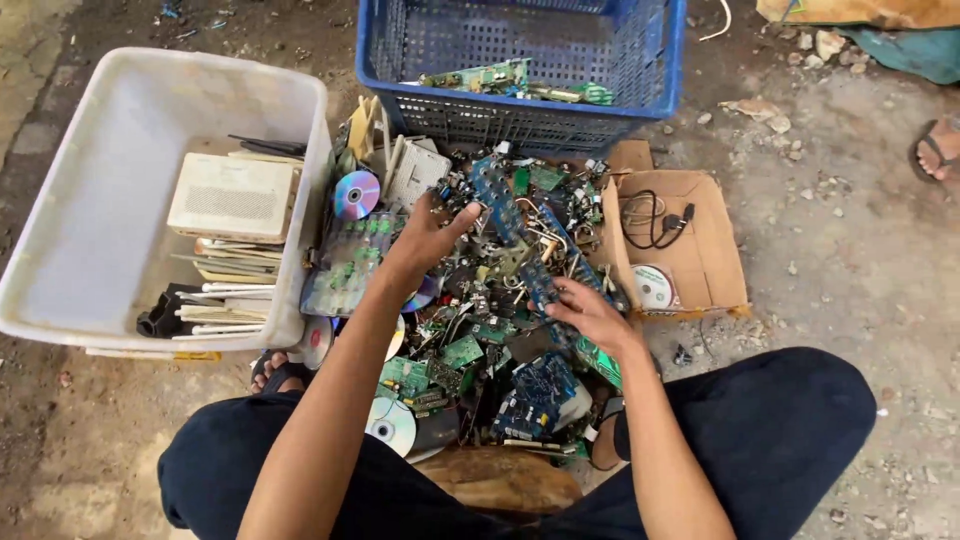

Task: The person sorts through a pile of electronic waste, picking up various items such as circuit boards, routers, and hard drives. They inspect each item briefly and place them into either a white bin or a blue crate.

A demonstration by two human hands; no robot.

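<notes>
Near the knees, silver discs (392,425) lie at the edge of a pile of circuit boards (470,350). Above the pile a long blue board (520,240) runs slanted, from near right to far left. The right hand (590,315) closes its fingers on the near end. The left hand (430,235), half open, touches the far end. Left stands a white tub (80,200), right a brown carton (700,260), farthest a blue crate (520,110).

Single head-worn view, looking steeply down, close over the lap and scrap pile (500,290)
</notes>
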